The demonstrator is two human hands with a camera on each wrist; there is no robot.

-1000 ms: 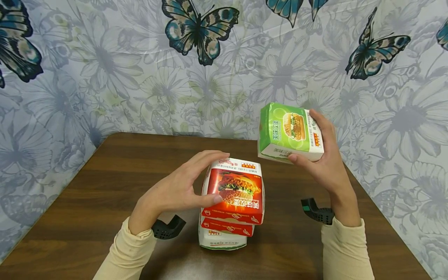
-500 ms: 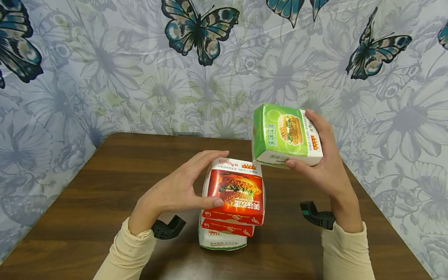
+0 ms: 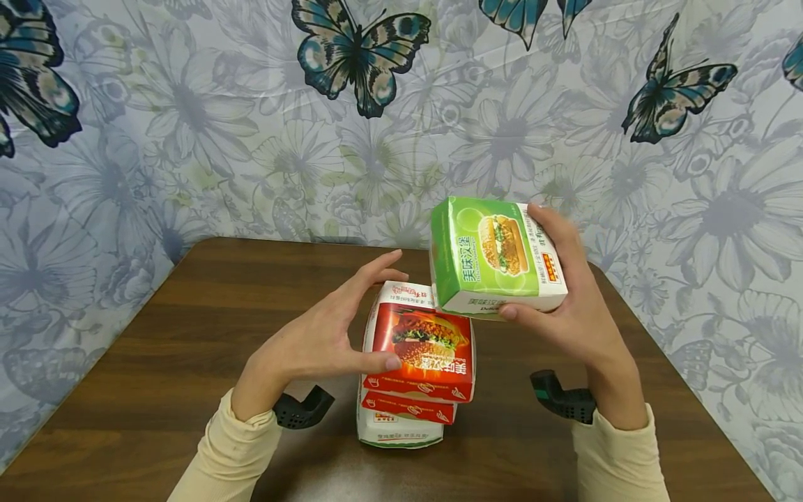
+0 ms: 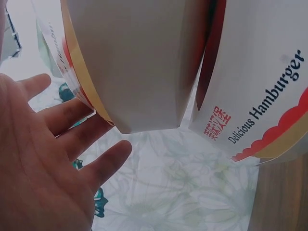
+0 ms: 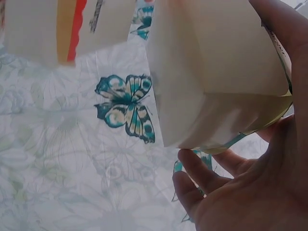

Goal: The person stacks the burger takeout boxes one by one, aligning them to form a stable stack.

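A stack of paper hamburger boxes stands on the wooden table. Its top is a red hamburger box (image 3: 423,341) with a burger picture; below show the red edge of a second box (image 3: 410,407) and a white box (image 3: 401,434). Beside the stack's left side is my left hand (image 3: 316,345), thumb over the top box and fingers extended by its far corner. In the left wrist view those fingers are spread beside a white box wall (image 4: 130,67). My right hand (image 3: 574,314) grips a green hamburger box (image 3: 489,254), tilted, whose lower left corner overlaps the red top box.
The brown table (image 3: 169,369) reaches back to a pale floral cloth (image 3: 251,174) printed with teal butterflies. Black wrist mounts, left (image 3: 304,408) and right (image 3: 562,396), stick out near the cream sleeves.
My right hand has carried the green box leftward and slightly down, over the stack's right corner. The left hand's fingers have lifted slightly at the far corner; the stack has stayed put.
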